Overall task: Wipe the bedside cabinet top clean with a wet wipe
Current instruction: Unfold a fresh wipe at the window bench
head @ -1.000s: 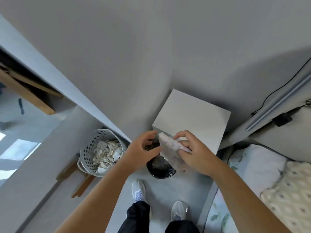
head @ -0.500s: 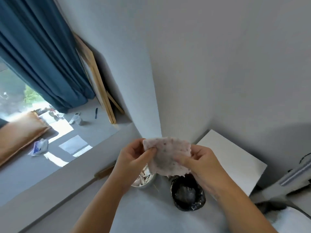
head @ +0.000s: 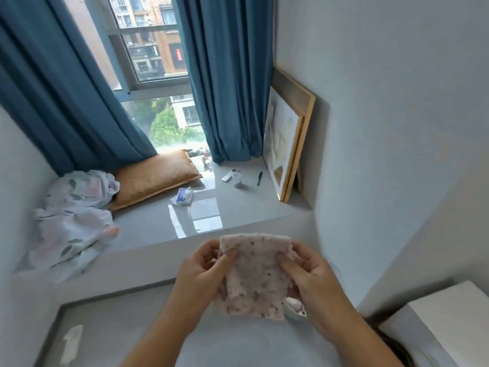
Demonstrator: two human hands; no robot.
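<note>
Curtains (head: 227, 83) in deep blue frame the window, and below them a wide grey window ledge (head: 238, 207) carries an orange cushion (head: 156, 178), a crumpled floral sheet (head: 74, 207), a wipe packet (head: 182, 196) and a wooden picture frame (head: 288, 144) leaning on the wall. Only a corner of the white bedside cabinet top (head: 455, 316) shows, at the lower right edge of view, well apart from the ledge and bare where visible.

Nearer, both forearms reach up from the bottom edge. The left hand (head: 201, 274) pinches the upper left corner of the wet wipe (head: 254, 276) between thumb and fingers; the right hand (head: 309, 276) pinches the upper right corner the same way. The wipe hangs between them in the air, opened flat, speckled with darker marks, touching no surface. Part of a small pale basket (head: 295, 307) peeks out below the right hand.

Judging by this, the step in hand is spreading or inspecting the wipe, not wiping. The next move calls for turning right toward the cabinet, gathering the wipe under one palm, and pressing it flat onto the top. If the speckles are dirt, a cleaner face should go down.
</note>
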